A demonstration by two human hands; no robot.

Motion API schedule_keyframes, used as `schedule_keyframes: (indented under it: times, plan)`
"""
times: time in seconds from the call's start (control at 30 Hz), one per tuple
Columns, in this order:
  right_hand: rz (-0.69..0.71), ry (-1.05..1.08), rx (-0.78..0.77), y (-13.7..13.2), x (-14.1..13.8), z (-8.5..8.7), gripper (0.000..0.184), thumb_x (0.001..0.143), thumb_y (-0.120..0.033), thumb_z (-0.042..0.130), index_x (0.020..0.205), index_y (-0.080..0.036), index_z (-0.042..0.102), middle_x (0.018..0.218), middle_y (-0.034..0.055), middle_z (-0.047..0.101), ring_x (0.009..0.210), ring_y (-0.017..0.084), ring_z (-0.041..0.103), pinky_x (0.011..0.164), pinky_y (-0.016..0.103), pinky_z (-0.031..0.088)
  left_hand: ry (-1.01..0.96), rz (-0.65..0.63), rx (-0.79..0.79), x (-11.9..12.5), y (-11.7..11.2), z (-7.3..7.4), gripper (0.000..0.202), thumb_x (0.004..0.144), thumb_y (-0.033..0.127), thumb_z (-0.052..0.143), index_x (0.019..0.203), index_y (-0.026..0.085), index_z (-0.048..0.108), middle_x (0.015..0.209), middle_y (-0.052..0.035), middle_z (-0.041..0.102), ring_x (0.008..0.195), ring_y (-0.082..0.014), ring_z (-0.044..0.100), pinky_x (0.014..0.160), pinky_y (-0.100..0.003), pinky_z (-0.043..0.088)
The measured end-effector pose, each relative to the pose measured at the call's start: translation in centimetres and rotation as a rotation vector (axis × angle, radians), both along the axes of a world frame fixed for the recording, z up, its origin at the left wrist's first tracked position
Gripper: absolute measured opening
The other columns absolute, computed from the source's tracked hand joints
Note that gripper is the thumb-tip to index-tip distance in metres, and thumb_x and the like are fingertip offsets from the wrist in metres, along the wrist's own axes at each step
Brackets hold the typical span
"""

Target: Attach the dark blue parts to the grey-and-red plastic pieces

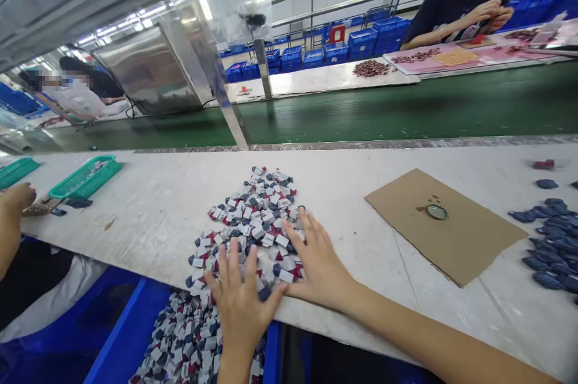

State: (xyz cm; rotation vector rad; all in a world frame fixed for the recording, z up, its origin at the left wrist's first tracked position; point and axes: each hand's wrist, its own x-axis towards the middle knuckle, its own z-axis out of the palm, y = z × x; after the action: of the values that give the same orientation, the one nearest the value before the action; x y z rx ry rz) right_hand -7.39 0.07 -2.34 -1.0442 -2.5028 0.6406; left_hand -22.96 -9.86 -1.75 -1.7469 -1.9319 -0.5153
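A heap of small grey, navy and dark red plastic pieces [246, 213] lies at the front edge of the white table. My left hand [241, 294] is at the near side of the heap, palm down with fingers spread. On the right flank of the heap rests my right hand [320, 260], its fingers also spread, the two thumbs close together. Below the table edge, a blue bin [130, 336] holds many more such pieces [180, 336], partly hidden by my left hand and wrist.
Brown cardboard [433, 245] with a bottle cap [437, 212] lies to the right, near dark blue pieces [557, 242]. Green baskets [85, 176] and a person's hand [20, 197] are at left. Beyond the table run a green conveyor belt [361, 116] and a metal post [228, 113]; people sit across.
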Motion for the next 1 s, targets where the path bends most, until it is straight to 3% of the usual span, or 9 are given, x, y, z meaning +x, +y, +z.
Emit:
schedule_keyframes:
  times: [0.1, 0.2, 0.3, 0.43, 0.63, 0.77, 0.83, 0.93, 1.0]
  plan:
    - [-0.003, 0.072, -0.021, 1.0, -2.7, 0.5, 0.116, 0.051, -0.068, 0.067, 0.144, -0.022, 0.016, 0.150, 0.0155, -0.008, 0.135, 0.039, -0.001, 0.105, 0.055, 0.019, 0.010, 0.160, 0.090, -1.6, -0.2, 0.1, 0.087, 0.072, 0.054, 0.058, 0.141, 0.018, 0.019, 0.139, -0.0280, 0.032, 0.133, -0.0416, 0.019, 0.099, -0.067, 0.000]
    - [0.037, 0.103, -0.070, 1.8, -3.4, 0.9, 0.119, 0.045, -0.071, 0.068, 0.143, -0.026, 0.019, 0.150, 0.0134, -0.008, 0.134, 0.041, -0.004, 0.104, 0.058, 0.017, -0.087, 0.316, 0.052, -2.7, 0.0, -0.1, 0.084, 0.072, 0.057, 0.056, 0.139, 0.015, 0.026, 0.141, -0.0267, 0.030, 0.132, -0.0438, 0.018, 0.097, -0.067, 0.013]
    - [0.036, 0.135, -0.121, 2.0, -4.1, 1.0, 0.115, 0.046, -0.073, 0.066, 0.142, -0.027, 0.023, 0.150, 0.0128, 0.006, 0.134, 0.041, -0.005, 0.104, 0.059, 0.016, -0.174, 0.377, -0.007, -3.2, 0.7, -0.3, 0.063, 0.075, 0.051, 0.055, 0.129, 0.018, 0.044, 0.131, -0.0194, 0.047, 0.124, -0.0384, 0.036, 0.094, -0.057, 0.028]
    - [0.027, 0.213, -0.129, 1.0, -6.1, 1.2, 0.094, 0.058, -0.066, 0.064, 0.138, -0.026, 0.034, 0.145, 0.0125, 0.023, 0.135, 0.038, 0.000, 0.104, 0.057, 0.020, -0.233, 0.382, 0.096, -4.0, 0.5, -0.3, 0.029, 0.079, 0.037, 0.051, 0.100, 0.018, 0.059, 0.108, -0.0132, 0.063, 0.107, -0.0308, 0.052, 0.092, -0.048, 0.033]
    - [0.102, 0.295, -0.200, -4.0, -8.8, 1.2, 0.067, 0.069, -0.051, 0.062, 0.129, -0.026, 0.047, 0.138, 0.0137, 0.032, 0.131, 0.035, 0.019, 0.104, 0.051, 0.023, -0.327, 0.428, 0.221, -4.3, -4.5, -2.1, 0.021, 0.082, 0.031, 0.046, 0.096, 0.019, 0.055, 0.103, -0.0128, 0.061, 0.104, -0.0306, 0.054, 0.091, -0.047, 0.039]
    - [0.313, 0.277, -0.232, -9.1, -9.5, 0.8, 0.054, 0.079, -0.041, 0.055, 0.129, -0.025, 0.045, 0.144, 0.0131, 0.026, 0.132, 0.031, 0.023, 0.105, 0.045, 0.026, -0.444, 0.535, 0.302, -2.4, -9.1, -4.8, 0.027, 0.083, 0.030, 0.043, 0.110, 0.028, 0.050, 0.100, -0.0085, 0.057, 0.097, -0.0324, 0.056, 0.077, -0.049, 0.047]
    - [0.429, 0.272, -0.212, -10.4, -9.2, 0.7, 0.057, 0.081, -0.048, 0.051, 0.133, -0.028, 0.039, 0.147, 0.0117, 0.020, 0.134, 0.031, 0.018, 0.105, 0.046, 0.026, -0.480, 0.607, 0.376, -2.2, -10.8, -5.5, 0.030, 0.083, 0.031, 0.044, 0.113, 0.034, 0.049, 0.095, -0.0064, 0.058, 0.091, -0.0353, 0.058, 0.068, -0.052, 0.048]
    - [0.444, 0.310, -0.062, -7.9, -7.8, 1.3, 0.061, 0.081, -0.059, 0.044, 0.136, -0.032, 0.036, 0.147, 0.0098, 0.024, 0.135, 0.029, 0.018, 0.105, 0.048, 0.023, -0.464, 0.674, 0.504, -3.9, -11.4, -4.0, 0.037, 0.083, 0.032, 0.044, 0.121, 0.035, 0.046, 0.104, -0.0083, 0.057, 0.098, -0.0405, 0.053, 0.071, -0.058, 0.044]
    - [0.244, 0.358, 0.077, -2.6, -6.6, 1.8, 0.060, 0.083, -0.059, 0.040, 0.134, -0.028, 0.039, 0.144, 0.0108, 0.030, 0.133, 0.029, 0.021, 0.106, 0.049, 0.020, -0.421, 0.618, 0.536, -6.1, -9.5, -1.5, 0.041, 0.084, 0.034, 0.044, 0.125, 0.029, 0.043, 0.118, -0.0110, 0.052, 0.109, -0.0394, 0.047, 0.083, -0.059, 0.041]
